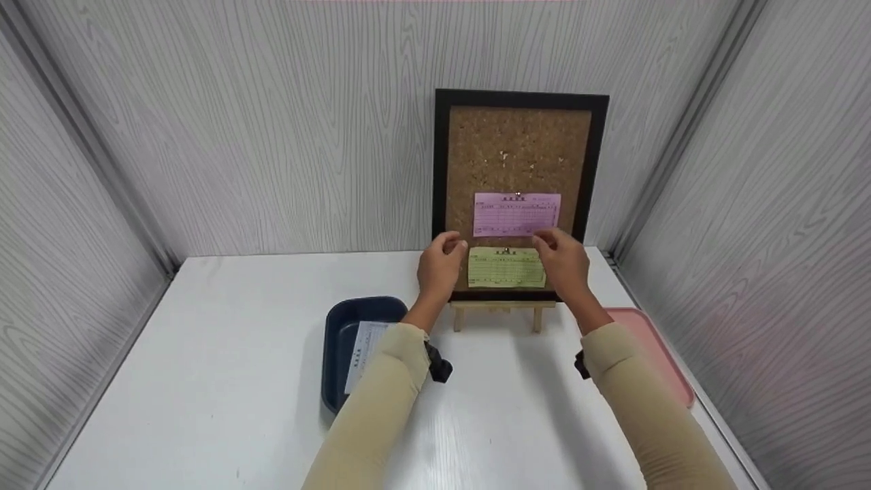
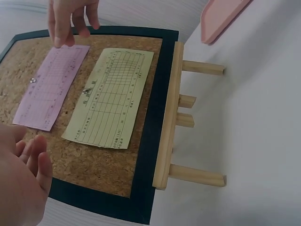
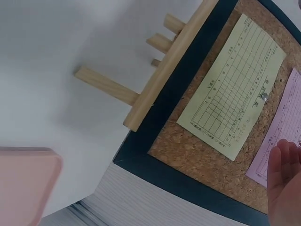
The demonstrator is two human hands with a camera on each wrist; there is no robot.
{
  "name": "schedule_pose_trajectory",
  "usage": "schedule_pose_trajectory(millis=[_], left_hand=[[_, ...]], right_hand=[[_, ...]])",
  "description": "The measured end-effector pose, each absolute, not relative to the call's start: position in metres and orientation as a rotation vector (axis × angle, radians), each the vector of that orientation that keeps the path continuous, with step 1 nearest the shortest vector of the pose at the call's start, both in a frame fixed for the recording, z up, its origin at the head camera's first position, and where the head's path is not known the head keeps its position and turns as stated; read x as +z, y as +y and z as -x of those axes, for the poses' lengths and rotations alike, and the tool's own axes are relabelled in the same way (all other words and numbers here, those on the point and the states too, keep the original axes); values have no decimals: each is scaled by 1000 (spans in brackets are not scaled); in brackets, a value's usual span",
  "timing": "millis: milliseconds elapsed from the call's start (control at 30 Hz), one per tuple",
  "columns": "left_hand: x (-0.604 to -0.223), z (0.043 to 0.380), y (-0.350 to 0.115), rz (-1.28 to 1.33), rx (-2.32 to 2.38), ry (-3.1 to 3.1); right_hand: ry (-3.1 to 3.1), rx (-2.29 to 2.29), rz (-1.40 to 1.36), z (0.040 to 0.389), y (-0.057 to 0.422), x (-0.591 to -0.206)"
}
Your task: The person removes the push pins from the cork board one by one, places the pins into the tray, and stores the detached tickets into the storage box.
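Note:
A cork board in a dark frame leans on a small wooden easel. Two printed slips are pinned to it, a pink slip above a yellow-green slip. A push pin sits near the top edge of the yellow-green slip. My left hand hovers by the board's lower left side, fingers loosely bent and holding nothing. By the lower right corner of the pink slip is my right hand, its fingers loosely bent with nothing seen between them, overlapping the yellow-green slip's edge.
On the white table, a dark blue tray at left holds a pale printed slip, partly behind my left sleeve. A pink tray lies at right under my right forearm. Grey wood-grain walls enclose the table.

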State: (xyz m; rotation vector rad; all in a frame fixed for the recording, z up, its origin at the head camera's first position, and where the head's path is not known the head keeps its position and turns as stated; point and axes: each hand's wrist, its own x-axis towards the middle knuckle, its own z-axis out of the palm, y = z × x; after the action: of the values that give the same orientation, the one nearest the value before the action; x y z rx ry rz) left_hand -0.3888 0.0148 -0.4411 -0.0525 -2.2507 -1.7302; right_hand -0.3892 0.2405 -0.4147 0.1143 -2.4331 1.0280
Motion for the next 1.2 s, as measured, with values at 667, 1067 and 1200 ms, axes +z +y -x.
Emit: schedule_pose_trajectory(millis=[667,1067,1200], left_hand=[[-429,414,42,-7,-1640,-2327],[-421,420,48,-33,-1627,-2262],[-419,422,48,-5,-1632,-2236]], right_hand=[[-2401,955,-33,446,212,-388],[-2450,983,85,453,203,-375],[-2428,969,70,455,204,-375]])
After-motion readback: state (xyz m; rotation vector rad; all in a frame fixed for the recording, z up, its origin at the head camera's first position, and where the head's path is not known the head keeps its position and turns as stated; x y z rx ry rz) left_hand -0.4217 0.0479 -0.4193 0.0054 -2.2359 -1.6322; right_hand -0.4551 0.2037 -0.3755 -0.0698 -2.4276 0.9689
